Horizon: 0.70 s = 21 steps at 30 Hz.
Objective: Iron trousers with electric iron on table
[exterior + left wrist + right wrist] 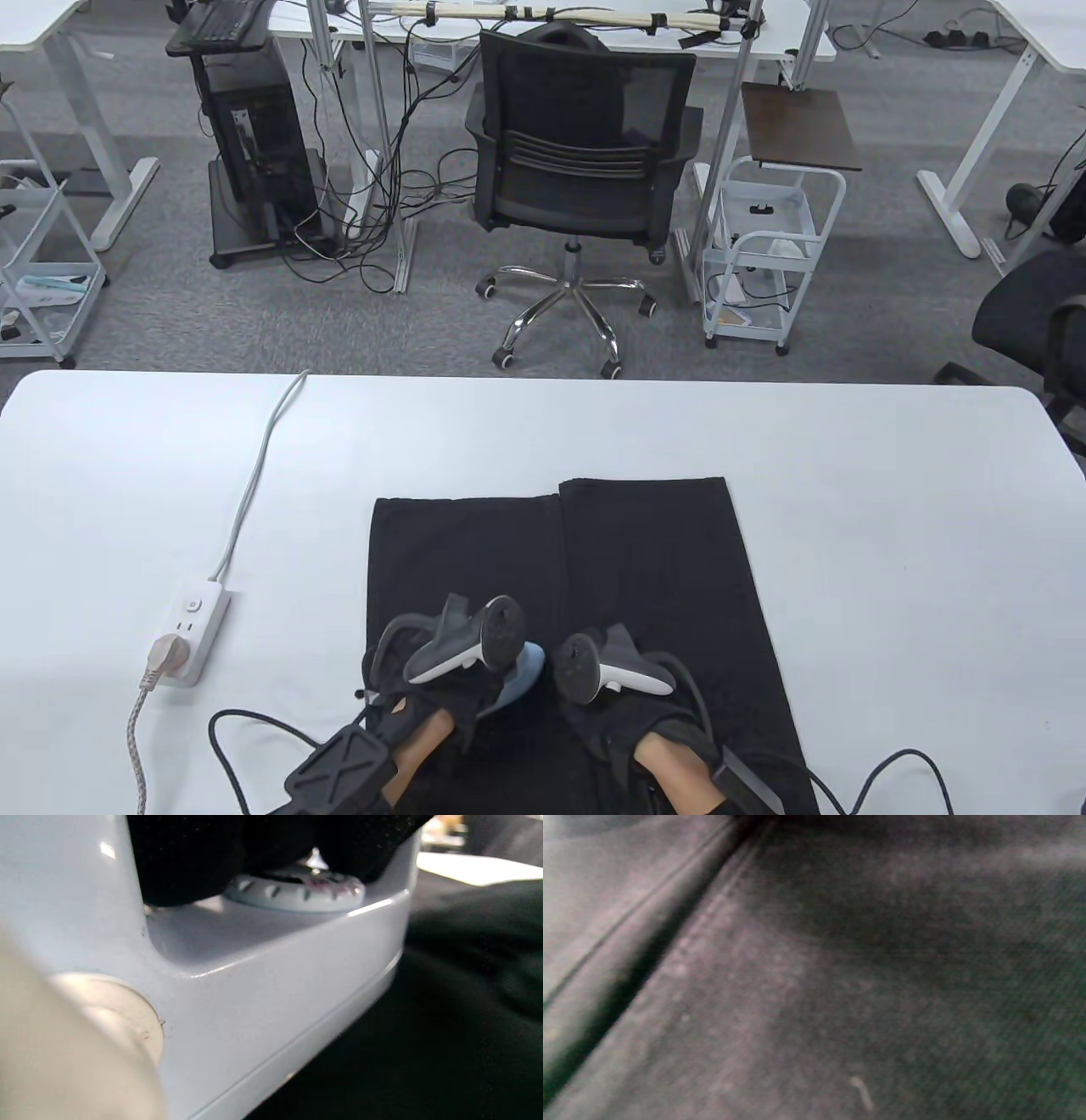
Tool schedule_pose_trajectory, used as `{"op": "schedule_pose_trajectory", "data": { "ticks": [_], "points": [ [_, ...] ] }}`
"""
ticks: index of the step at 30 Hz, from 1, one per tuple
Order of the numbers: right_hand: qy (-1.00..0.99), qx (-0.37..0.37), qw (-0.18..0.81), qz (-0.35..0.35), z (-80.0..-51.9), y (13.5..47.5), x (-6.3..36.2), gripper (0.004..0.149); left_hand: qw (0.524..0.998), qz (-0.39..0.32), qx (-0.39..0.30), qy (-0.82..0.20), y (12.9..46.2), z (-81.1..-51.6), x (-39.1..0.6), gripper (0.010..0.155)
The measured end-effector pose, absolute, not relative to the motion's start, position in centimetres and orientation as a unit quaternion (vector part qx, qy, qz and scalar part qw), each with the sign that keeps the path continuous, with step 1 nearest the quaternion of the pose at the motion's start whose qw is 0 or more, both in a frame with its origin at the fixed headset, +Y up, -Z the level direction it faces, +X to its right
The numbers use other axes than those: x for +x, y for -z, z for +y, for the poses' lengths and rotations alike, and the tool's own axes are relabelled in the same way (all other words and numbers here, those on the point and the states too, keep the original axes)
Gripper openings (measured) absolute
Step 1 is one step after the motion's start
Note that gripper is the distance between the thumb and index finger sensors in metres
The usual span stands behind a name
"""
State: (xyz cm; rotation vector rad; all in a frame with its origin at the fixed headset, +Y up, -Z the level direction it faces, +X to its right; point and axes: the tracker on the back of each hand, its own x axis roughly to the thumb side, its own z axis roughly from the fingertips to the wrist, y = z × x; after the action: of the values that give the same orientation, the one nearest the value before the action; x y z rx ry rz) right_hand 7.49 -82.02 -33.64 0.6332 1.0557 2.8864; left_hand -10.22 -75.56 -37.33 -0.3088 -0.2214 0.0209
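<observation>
Black trousers laid flat on a white table, with an electric iron gripped on them by the left hand.

The white table (pixel 891 509) fills the lower half of the table view, and the black trousers (pixel 645 560) are spread at its lower centre, both legs running toward the top of the frame. A white power strip (pixel 197 630) lies at the lower left of the table, well apart from the cloth, with a plug seated in it. The pale blue electric iron (pixel 519 671) is seen on the trousers at bottom centre; in the left wrist view its temperature dial (pixel 297 889) sits under the handle. The left hand (pixel 424 705) is wrapped around that handle. The right hand (pixel 628 705) is placed on the fabric just beside the iron; whether its fingers are flat or curled cannot be told.
</observation>
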Motion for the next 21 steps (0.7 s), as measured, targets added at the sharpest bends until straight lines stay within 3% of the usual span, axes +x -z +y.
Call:
{"op": "schedule_pose_trajectory", "data": {
  "ticks": [7,12,15,21],
  "points": [
    [-0.921,0.202,-0.003,0.334,-82.0,33.6,7.4,0.069,0.987,-0.024,-0.159,-0.025,46.4,-75.4,-10.9,0.043],
    [-0.921,0.204,-0.006,0.333,-81.9,33.7,7.3,0.069,0.987,0.016,-0.158,-0.034,50.0,-75.4,-11.8,0.043],
    [-0.920,0.203,-0.003,0.334,-81.9,33.7,7.4,0.069,0.985,0.022,-0.164,-0.040,50.4,-75.4,-12.0,0.043],
    [-0.918,0.203,0.015,0.340,-82.0,33.9,7.9,0.068,0.987,0.018,-0.155,-0.025,48.2,-75.4,-11.3,0.043]
  ]
}}
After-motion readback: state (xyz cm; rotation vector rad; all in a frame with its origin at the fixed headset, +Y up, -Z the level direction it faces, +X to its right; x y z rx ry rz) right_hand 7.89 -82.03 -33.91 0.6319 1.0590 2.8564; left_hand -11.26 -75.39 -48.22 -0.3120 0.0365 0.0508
